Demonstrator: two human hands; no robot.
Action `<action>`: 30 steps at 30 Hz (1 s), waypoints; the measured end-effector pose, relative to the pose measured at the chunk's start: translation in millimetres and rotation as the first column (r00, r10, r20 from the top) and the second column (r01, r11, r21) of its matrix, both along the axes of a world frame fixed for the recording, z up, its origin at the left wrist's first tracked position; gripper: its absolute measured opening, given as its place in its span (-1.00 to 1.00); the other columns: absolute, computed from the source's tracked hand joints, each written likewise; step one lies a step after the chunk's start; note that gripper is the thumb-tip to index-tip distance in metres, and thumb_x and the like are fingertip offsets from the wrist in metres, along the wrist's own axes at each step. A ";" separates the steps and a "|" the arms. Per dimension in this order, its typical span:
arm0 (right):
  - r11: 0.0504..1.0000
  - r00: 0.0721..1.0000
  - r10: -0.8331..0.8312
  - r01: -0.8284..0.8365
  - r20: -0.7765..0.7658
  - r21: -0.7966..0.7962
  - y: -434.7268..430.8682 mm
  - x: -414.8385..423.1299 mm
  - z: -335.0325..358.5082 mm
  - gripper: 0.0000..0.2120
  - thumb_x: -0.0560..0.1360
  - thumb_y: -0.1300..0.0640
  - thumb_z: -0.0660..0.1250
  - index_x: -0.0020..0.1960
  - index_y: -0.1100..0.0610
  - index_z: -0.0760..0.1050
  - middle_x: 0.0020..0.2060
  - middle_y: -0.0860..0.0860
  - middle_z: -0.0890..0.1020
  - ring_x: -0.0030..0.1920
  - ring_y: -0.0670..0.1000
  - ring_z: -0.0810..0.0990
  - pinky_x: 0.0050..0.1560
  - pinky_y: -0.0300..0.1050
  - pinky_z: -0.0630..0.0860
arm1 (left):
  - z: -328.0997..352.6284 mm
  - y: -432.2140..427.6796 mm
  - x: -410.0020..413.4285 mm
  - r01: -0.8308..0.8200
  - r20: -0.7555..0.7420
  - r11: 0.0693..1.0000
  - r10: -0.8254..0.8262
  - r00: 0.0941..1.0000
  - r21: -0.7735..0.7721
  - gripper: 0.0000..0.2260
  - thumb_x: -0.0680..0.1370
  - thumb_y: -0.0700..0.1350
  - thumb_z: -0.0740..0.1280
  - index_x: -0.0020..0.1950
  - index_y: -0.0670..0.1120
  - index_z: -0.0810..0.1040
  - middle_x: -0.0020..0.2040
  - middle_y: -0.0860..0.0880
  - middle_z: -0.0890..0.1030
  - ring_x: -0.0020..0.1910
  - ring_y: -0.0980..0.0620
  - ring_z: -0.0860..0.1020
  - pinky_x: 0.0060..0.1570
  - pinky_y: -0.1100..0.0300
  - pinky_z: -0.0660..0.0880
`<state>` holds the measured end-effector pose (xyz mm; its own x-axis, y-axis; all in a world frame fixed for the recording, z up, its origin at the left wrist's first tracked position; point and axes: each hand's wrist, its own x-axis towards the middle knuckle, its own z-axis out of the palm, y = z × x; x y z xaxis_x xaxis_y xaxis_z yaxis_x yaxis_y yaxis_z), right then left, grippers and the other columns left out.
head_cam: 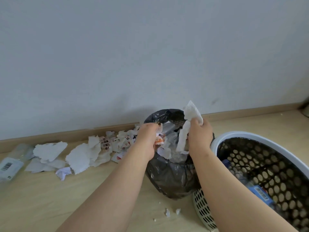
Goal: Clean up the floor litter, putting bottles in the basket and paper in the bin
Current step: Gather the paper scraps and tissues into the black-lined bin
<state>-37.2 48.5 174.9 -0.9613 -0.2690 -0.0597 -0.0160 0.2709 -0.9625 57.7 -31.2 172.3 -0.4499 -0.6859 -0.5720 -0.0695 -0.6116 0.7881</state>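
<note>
Paper towel, white and crumpled, was gripped in the right hand, its fingers curled round the middle so that one end stood up above the fist and a long strip hung down into the mouth of the bin. The left hand was beside it over the same opening, fingers closed on a small wad of printed scraps with orange and red marks. The bin, lined with a black bag, stood on the floor close to the skirting board and already held a heap of white and clear litter up near its rim.

Just right of the bin, touching or nearly touching it, sat the perforated basket with a white rim; bottles with blue labels lay inside it. Left of the bin a trail of torn paper spread along the foot of the wall, white sheets mixed with printed pieces. At the far left end of that trail a clear bottle lay on its side, a barcode label showing. A few tiny paper crumbs lay on the floor in front of the bin, between the two forearms.
</note>
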 end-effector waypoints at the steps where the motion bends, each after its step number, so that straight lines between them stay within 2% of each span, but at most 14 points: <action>1: 0.999 0.999 0.015 -0.014 -0.035 0.033 2.4 -2.9 -3.3 -0.88 0.49 0.20 0.10 -0.13 0.20 0.39 -0.34 0.05 0.42 -0.30 0.04 0.37 -0.27 -0.09 0.34 | -0.3 3.0 -4.5 -0.007 -0.039 0.998 0.009 0.999 0.061 -0.92 0.58 -0.16 0.21 -0.09 -0.11 0.45 -0.15 -0.16 0.48 -0.22 -0.09 0.52 -0.16 0.06 0.52; 3: 0.991 0.995 0.075 -0.067 -0.065 0.112 6.6 -7.8 -9.4 -0.88 0.50 0.23 0.12 -0.09 0.20 0.43 -0.35 0.02 0.43 -0.33 -0.01 0.40 -0.33 -0.15 0.34 | -2.1 10.2 -11.0 0.004 -0.091 0.990 0.009 0.996 0.139 -0.90 0.58 -0.17 0.20 -0.12 -0.14 0.44 -0.21 -0.13 0.42 -0.30 -0.05 0.43 -0.21 0.10 0.45; 6: 0.929 0.976 0.215 -0.210 0.018 0.304 6.4 -15.5 -23.0 -0.82 0.49 0.24 0.15 -0.02 0.29 0.49 -0.34 0.03 0.44 -0.35 -0.03 0.38 -0.36 -0.18 0.37 | -7.0 20.2 -12.2 0.031 -0.117 0.983 -0.010 0.993 0.179 -0.93 0.60 -0.13 0.22 -0.05 -0.11 0.45 -0.17 -0.08 0.45 -0.22 -0.03 0.46 -0.05 0.07 0.45; 8: 0.857 0.957 0.271 -0.288 0.102 0.427 4.7 -16.9 -30.1 -0.74 0.47 0.18 0.18 0.07 0.29 0.50 -0.14 0.11 0.47 -0.14 0.08 0.44 -0.08 0.01 0.48 | -4.4 21.6 -8.3 0.046 -0.098 0.990 -0.034 0.995 0.131 -0.96 0.62 -0.13 0.20 0.03 -0.09 0.41 -0.15 -0.04 0.43 -0.17 0.00 0.46 -0.07 0.12 0.43; 10: 0.776 0.942 0.314 -0.329 0.123 0.538 3.5 -14.6 -34.2 -0.74 0.48 0.10 0.19 0.14 0.12 0.47 0.16 0.10 0.40 0.16 0.15 0.37 0.22 0.11 0.37 | -4.9 17.0 -4.9 0.073 -0.071 0.995 -0.069 0.995 0.062 -0.80 0.62 -0.14 0.19 0.25 -0.06 0.39 0.06 -0.06 0.48 0.02 -0.04 0.48 -0.04 0.11 0.39; 12: 0.686 0.907 0.416 -0.356 0.060 0.634 6.0 -10.3 -34.3 -0.59 0.52 0.12 0.16 0.36 0.01 0.37 0.43 0.02 0.23 0.38 0.18 0.20 0.38 0.14 0.24 | -6.6 10.5 -1.4 0.143 -0.015 0.989 -0.143 0.990 -0.050 -0.63 0.62 -0.15 0.19 0.43 -0.05 0.30 0.38 -0.07 0.36 0.35 -0.08 0.35 0.17 0.06 0.36; 13: 0.618 0.863 0.505 -0.371 0.011 0.693 5.9 -6.9 -33.4 -0.57 0.55 0.16 0.14 0.41 0.01 0.34 0.46 0.00 0.21 0.41 0.17 0.17 0.40 0.11 0.21 | -7.4 7.7 0.8 0.176 0.029 0.978 -0.174 0.984 -0.114 -0.63 0.62 -0.15 0.18 0.43 -0.05 0.31 0.40 -0.06 0.34 0.38 -0.08 0.32 0.25 0.05 0.35; 15: 0.481 0.762 0.646 -0.447 0.040 0.754 3.2 0.1 -36.1 -0.61 0.57 0.21 0.09 0.37 0.05 0.39 0.40 0.03 0.36 0.36 0.14 0.31 0.36 0.06 0.29 | -11.3 1.4 6.7 0.199 0.124 0.955 -0.175 0.977 -0.221 -0.72 0.61 -0.17 0.17 0.32 -0.05 0.42 0.24 -0.05 0.46 0.26 -0.06 0.43 0.25 0.04 0.41; 18: 0.355 0.689 0.686 -0.597 0.234 0.719 -0.8 11.4 -52.1 -0.70 0.58 0.15 0.08 0.21 0.13 0.51 0.16 0.13 0.57 0.17 0.15 0.50 0.19 0.01 0.45 | -17.8 -3.1 16.0 0.204 0.202 0.937 -0.149 0.968 -0.282 -0.82 0.60 -0.20 0.15 0.14 -0.05 0.47 -0.02 -0.03 0.51 0.04 -0.02 0.53 0.09 0.08 0.50; 20: 0.246 0.636 0.701 -0.639 0.321 0.729 -2.7 18.6 -58.1 -0.65 0.62 0.05 0.05 0.24 0.19 0.48 0.19 0.15 0.55 0.20 0.16 0.49 0.23 0.00 0.42 | -22.6 -3.4 20.3 0.221 0.241 0.925 -0.148 0.959 -0.310 -0.82 0.60 -0.21 0.14 0.11 -0.04 0.48 -0.04 -0.02 0.52 -0.01 -0.01 0.55 0.02 0.10 0.52; 22: 0.148 0.603 0.694 -0.653 0.392 0.743 -4.6 23.0 -59.7 -0.56 0.65 0.00 0.00 0.36 0.23 0.38 0.30 0.17 0.47 0.30 0.16 0.42 0.31 -0.02 0.33 | -27.4 -4.0 23.9 0.235 0.269 0.913 -0.147 0.952 -0.334 -0.80 0.59 -0.23 0.13 0.09 -0.03 0.49 -0.02 -0.03 0.53 -0.02 0.00 0.57 -0.06 0.14 0.53; 26: -0.016 0.524 0.705 -0.662 0.478 0.749 -6.2 29.7 -63.0 -0.61 0.67 0.16 -0.04 0.43 0.26 0.29 0.38 0.18 0.39 0.37 0.14 0.36 0.34 -0.09 0.26 | -33.5 -6.7 31.6 0.252 0.307 0.909 -0.149 0.940 -0.331 -0.79 0.58 -0.24 0.13 0.05 -0.03 0.52 0.00 -0.05 0.56 -0.09 0.01 0.62 -0.14 0.16 0.56; 28: -0.089 0.523 0.671 -0.647 0.525 0.758 -4.9 28.9 -69.6 -0.63 0.65 0.23 -0.01 0.42 0.27 0.30 0.37 0.19 0.39 0.36 0.15 0.37 0.36 -0.06 0.26 | -34.3 -7.3 35.6 0.242 0.297 0.918 -0.146 0.943 -0.315 -0.79 0.58 -0.25 0.14 -0.04 0.00 0.51 0.03 -0.06 0.56 -0.19 0.04 0.62 -0.24 0.20 0.55; 30: -0.116 0.551 0.672 -0.582 0.495 0.805 -5.7 24.8 -76.0 -0.64 0.62 0.26 0.03 0.38 0.26 0.35 0.33 0.18 0.44 0.32 0.17 0.41 0.36 0.00 0.32 | -34.2 -8.6 39.5 0.239 0.283 0.919 -0.150 0.947 -0.314 -0.80 0.58 -0.25 0.16 -0.07 0.01 0.50 0.04 -0.07 0.56 -0.22 0.05 0.61 -0.29 0.23 0.54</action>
<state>-12.3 42.8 99.0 -0.4092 -0.5707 -0.7120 -0.7419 0.6623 -0.1045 97.2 -39.7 138.1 -0.4681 -0.7718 -0.4304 -0.3802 -0.2637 0.8865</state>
